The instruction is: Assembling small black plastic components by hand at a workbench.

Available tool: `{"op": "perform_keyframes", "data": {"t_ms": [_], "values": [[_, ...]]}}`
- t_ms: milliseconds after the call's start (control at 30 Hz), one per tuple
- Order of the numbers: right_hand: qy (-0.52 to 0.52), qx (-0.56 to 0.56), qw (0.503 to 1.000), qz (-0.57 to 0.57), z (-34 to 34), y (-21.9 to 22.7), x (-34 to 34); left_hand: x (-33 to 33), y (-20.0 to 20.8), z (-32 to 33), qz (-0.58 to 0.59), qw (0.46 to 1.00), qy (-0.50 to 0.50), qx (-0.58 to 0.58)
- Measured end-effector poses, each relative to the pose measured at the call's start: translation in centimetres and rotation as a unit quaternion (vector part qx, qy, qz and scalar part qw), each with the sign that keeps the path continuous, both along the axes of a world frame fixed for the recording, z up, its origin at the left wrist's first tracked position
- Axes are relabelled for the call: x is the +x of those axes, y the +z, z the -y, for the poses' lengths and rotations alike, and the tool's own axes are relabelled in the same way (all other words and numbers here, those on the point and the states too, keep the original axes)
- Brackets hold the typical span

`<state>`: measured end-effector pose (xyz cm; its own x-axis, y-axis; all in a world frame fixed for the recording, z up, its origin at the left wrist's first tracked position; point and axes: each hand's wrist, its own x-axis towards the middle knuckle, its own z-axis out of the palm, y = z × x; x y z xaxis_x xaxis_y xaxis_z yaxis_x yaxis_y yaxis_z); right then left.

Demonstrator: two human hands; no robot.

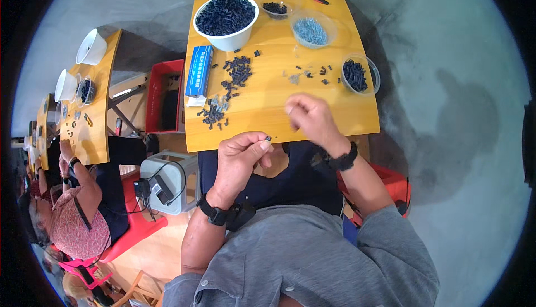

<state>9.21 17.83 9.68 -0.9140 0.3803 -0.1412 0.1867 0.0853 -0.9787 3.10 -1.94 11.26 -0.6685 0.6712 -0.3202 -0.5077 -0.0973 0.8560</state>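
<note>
Left hand [243,159]: thumb and forefinger pinched together on a small dark piece [268,138], held up just off the near edge of the wooden table [268,97]. Right hand [311,118]: above the edge, fingers curled, slightly blurred; cannot tell whether anything sits in them.

Step in hand, my reading: one piece being worked singly, left steadying, right free to fetch or fit. Next move probably calls for a firm left pinch with the end exposed, and fine fingertip aim from the right.

Farther out: loose black cylindrical pieces [240,72] lie left of centre, beside a blue box [199,71]. Beyond, a white tub [228,43] heaped with black parts; right of it, silvery screw-like pins [311,31] in a clear bowl [333,29]. Clear cup [376,76] of black pieces near the right edge.
</note>
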Motion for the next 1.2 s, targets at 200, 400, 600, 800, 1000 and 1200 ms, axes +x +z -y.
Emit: {"op": "perform_keyframes", "data": {"t_ms": [200, 400, 600, 800, 1000, 1200], "values": [[-0.181, 0.214, 0.960, 0.022, -9.0, -10.1, -2.4, -0.1, -1.1, 0.4, -0.012, 1.000, -0.006, -0.024], [-0.197, 0.259, 0.945, 0.023, -9.6, -11.2, -4.6, 0.0, -1.4, 0.4, -0.012, 0.999, -0.011, -0.032], [-0.201, 0.275, 0.938, 0.063, -9.8, -11.5, -5.2, -0.1, -1.7, 0.5, -0.010, 0.999, -0.006, -0.042], [-0.237, 0.270, 0.932, 0.040, -10.0, -11.5, -4.5, -0.2, -2.0, 0.4, -0.013, 0.998, -0.021, -0.050], [-0.228, -0.108, 0.967, 0.013, -7.0, -6.2, -2.6, -0.2, -1.9, 0.3, -0.014, 0.999, 0.014, -0.043], [-0.154, -0.329, 0.929, -0.065, -4.5, -4.0, -0.8, -0.1, -1.3, 0.3, -0.028, 0.999, 0.005, -0.035]]}}
